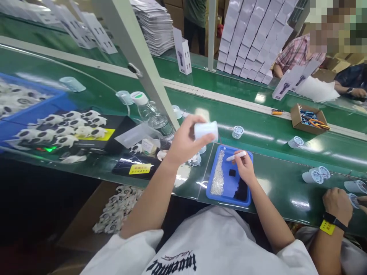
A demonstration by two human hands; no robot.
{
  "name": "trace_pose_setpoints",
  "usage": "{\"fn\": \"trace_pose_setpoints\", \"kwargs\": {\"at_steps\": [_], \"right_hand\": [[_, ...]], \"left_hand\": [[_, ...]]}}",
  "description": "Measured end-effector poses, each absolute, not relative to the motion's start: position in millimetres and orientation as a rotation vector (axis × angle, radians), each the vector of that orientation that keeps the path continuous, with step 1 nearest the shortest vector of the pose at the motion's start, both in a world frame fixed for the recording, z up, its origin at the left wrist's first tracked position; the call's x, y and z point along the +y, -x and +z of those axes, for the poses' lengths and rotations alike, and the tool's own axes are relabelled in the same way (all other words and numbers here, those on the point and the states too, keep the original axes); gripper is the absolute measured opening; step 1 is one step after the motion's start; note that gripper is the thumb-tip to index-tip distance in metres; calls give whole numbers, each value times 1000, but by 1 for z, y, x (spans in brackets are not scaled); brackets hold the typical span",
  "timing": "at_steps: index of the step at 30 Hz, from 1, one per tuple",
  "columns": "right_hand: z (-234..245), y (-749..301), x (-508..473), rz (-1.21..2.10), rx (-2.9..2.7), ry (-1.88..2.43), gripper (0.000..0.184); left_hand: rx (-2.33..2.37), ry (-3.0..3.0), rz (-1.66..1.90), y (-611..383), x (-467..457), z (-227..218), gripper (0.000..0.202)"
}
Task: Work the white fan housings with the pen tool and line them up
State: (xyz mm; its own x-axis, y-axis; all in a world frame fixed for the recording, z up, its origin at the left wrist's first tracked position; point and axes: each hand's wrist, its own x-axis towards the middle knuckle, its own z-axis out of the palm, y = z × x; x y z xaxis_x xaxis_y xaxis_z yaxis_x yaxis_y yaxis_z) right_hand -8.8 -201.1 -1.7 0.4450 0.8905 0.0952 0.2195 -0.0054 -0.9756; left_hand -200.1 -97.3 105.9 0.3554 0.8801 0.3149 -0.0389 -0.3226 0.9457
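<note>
My left hand (183, 143) grips a pale blue plastic cylinder (205, 131), raised above the bench and tipped on its side. A blurred cream-coloured piece (202, 114) shows just behind it. In my right hand (244, 168) is a white pen-like stick (236, 156), pinched in the fingers over a shallow blue tray (228, 188). Small clear pieces (218, 177) lie along the tray's left side. Tiny black pieces (241, 190) fill its lower right corner, and a small black square (232, 173) sits near the middle.
Similar cylinders (237, 131) stand along the green bench. To the left are a clear bottle (153, 116), white fan-like parts (65, 130) and a slanted metal post (143, 65). A carton of tools (308, 118) stands right. A co-worker's hand (338, 206) works at the near right.
</note>
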Motion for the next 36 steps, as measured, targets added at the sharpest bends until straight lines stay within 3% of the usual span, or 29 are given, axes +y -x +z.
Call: {"fn": "trace_pose_setpoints", "kwargs": {"at_steps": [5, 11, 15, 21, 25, 31, 36], "right_hand": [[-11, 9, -199, 711, -1055, 1513, 53], [-8, 9, -198, 734, -1082, 1516, 55], [-9, 9, -200, 693, -1074, 1553, 49], [-4, 4, -210, 539, -1300, 1601, 24], [-2, -10, -218, 469, -1274, 1655, 20], [-14, -23, -228, 293, -961, 1695, 29], [-22, -20, -229, 297, -979, 1671, 31]], "left_hand": [[776, -1028, 1234, 244, -131, 56, 61], [910, -826, 1221, 281, -145, 22, 64], [977, -778, 1259, 290, -149, 13, 66], [1007, -731, 1336, 286, -151, 12, 69], [1003, -712, 1343, 282, -157, 22, 62], [1057, -696, 1401, 285, -162, 25, 43], [1078, -666, 1352, 289, -158, 17, 39]]}}
